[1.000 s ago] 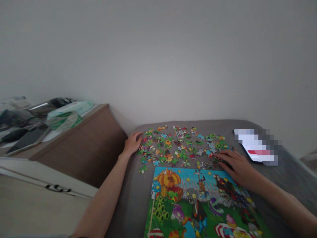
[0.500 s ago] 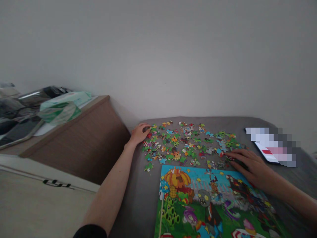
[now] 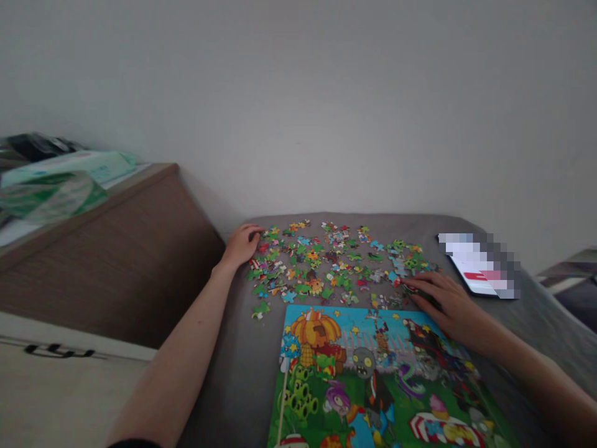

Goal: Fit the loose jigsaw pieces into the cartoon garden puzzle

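Jigsaw pieces (image 3: 316, 287) lie seemingly unjoined toward the grey cloth's (image 3: 228, 379) far edge; left hand's (image 3: 239, 247) fingers apart, right hand's (image 3: 453, 308) pinch unclear.

The puzzle pieces (image 3: 315, 287) lie behind the picture board (image 3: 380, 381). A phone (image 3: 467, 264) lies to their right; a cabinet (image 3: 135, 242) stands left.

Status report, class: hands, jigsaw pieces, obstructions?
Left hand at left edge of jigsaw pieces, right hand at right; grips unclear. Pieces loose, beyond picture board. Smartphone aside, right of pieces.
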Demonstrator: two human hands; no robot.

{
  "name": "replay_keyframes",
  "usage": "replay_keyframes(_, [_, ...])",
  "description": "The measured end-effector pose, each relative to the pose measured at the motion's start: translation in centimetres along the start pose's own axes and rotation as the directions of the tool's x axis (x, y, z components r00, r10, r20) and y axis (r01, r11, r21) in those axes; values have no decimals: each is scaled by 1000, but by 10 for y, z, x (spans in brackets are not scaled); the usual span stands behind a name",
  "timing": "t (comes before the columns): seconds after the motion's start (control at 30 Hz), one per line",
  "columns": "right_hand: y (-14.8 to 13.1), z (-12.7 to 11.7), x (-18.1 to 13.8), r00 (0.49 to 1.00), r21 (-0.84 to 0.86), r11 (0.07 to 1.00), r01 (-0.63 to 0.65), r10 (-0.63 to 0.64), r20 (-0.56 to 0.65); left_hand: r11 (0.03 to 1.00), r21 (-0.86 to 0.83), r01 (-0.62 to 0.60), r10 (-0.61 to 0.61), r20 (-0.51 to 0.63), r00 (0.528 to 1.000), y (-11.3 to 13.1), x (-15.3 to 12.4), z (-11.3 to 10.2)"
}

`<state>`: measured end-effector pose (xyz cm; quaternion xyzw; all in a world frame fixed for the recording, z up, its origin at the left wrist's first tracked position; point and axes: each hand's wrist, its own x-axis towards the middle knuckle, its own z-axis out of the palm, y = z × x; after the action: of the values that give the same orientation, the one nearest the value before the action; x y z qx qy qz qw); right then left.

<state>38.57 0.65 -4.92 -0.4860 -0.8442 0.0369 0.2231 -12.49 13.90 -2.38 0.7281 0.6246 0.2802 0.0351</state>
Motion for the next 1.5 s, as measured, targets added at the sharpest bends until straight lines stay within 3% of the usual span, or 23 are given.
replay_keyframes(0.43, [2,2,-1,1000,7,1000,7,-7,-6,995,20,-95,94,70,993,6,-5,-5])
replay_keyframes(1.23, [0,1,0,1000,0,1000,8,-8,5,987,-36,-159,159,-3,987,19,-9,-8])
replay_keyframes(1.5, [0,1,1,1000,5,1000,-25,25,4,970,-144,-196,209,83,974,19,-12,-14])
